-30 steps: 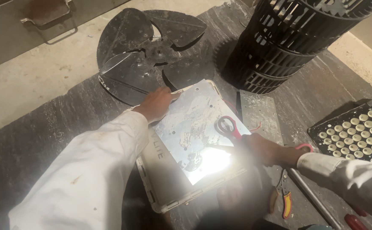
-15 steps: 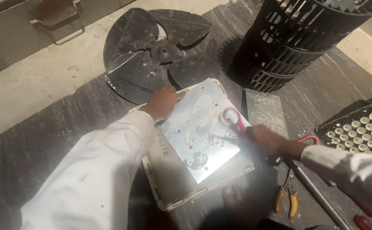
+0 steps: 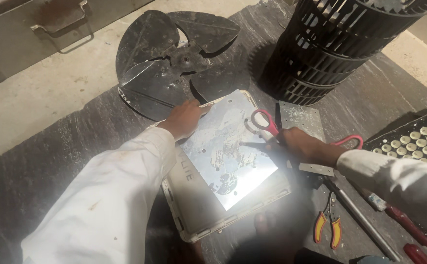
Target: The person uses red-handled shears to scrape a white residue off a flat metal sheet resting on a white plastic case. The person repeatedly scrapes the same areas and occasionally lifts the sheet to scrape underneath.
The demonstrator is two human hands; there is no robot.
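Centre of frame: left hand pressed flat, fingers spread, on the upper-left corner of the shiny metal sheet. The right hand, fingers closed around red-handled scissors, has shifted up-right since a second ago, blades now at the sheet's right edge; fan blade lies upper left.

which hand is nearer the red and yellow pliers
Right. The right hand, by the red-handled scissors, lies just above the pliers; the left hand rests across the metal plate at its far corner.

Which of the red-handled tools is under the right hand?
The scissors, under the right hand on the metal sheet; the pliers lie untouched nearer the camera.
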